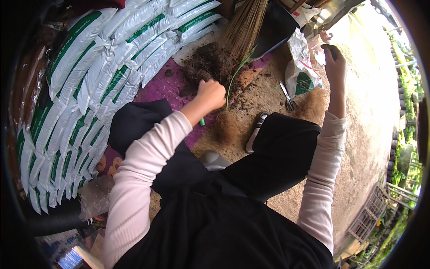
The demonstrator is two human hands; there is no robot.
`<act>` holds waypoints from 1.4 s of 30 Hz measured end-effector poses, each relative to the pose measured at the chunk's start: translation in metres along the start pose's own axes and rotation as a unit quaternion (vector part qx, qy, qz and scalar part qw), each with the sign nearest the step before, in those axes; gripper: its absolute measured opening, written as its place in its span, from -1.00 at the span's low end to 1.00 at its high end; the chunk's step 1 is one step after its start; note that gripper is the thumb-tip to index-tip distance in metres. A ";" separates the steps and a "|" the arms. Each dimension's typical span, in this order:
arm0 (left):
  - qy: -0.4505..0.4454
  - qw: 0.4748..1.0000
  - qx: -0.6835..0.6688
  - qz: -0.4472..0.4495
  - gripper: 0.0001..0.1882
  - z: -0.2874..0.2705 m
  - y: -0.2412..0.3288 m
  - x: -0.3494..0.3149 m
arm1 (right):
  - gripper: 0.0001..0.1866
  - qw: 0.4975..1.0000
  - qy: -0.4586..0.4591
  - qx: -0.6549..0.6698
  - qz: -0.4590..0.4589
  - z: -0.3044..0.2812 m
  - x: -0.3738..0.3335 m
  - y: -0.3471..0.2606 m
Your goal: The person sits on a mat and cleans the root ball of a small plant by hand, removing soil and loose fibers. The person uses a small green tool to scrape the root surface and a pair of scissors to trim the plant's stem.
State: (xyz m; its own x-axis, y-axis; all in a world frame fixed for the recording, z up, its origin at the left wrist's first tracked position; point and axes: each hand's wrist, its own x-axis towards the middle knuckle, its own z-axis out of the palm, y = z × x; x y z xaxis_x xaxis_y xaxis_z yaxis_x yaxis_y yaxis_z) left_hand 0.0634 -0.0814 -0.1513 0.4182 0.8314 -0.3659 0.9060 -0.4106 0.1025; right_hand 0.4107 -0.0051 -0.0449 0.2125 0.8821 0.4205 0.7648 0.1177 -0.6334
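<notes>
My left hand (210, 95) is closed just below a dark heap of soil and roots (210, 62); what it holds, if anything, is hidden. Under its wrist a short green piece (202, 121) shows on the purple mat. Between my feet sits a ball of brown fibre (226, 127), and a long green leafy shoot (231, 85) rises from it past my left hand. My right hand (335, 60) is raised at the right, fingers curled by a small dark shape I cannot make out. Near it are a white plastic bag (299, 62) and scissors (286, 92).
Stacked white and green sacks (107, 71) fill the left side. A straw broom (246, 27) and a black dustpan (273, 31) are at the far side. Loose brown fibre (312, 106) lies right of the scissors. A slatted crate (369, 213) stands at the lower right.
</notes>
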 end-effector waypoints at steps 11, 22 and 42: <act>-0.131 0.881 -0.365 -0.273 0.34 0.242 0.119 0.035 | -0.72 0.999 -0.046 0.007 0.019 0.007 -0.009 -0.022; -0.059 0.865 -0.303 -0.396 0.39 0.263 0.110 0.029 | -0.73 0.996 -0.082 -0.017 0.022 0.018 -0.012 -0.035; 0.077 0.749 -0.441 -0.489 0.18 0.323 0.099 0.047 | -0.81 0.993 -0.120 0.014 -0.002 0.031 -0.020 -0.067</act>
State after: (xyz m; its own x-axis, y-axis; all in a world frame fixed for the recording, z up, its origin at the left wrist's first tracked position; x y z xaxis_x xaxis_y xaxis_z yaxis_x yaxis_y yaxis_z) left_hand 0.1519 -0.2036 -0.4568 -0.5322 0.6349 -0.5601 0.4464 0.7726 0.4515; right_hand 0.3363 -0.0168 -0.0309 0.0555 0.9644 0.2586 0.7474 0.1316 -0.6512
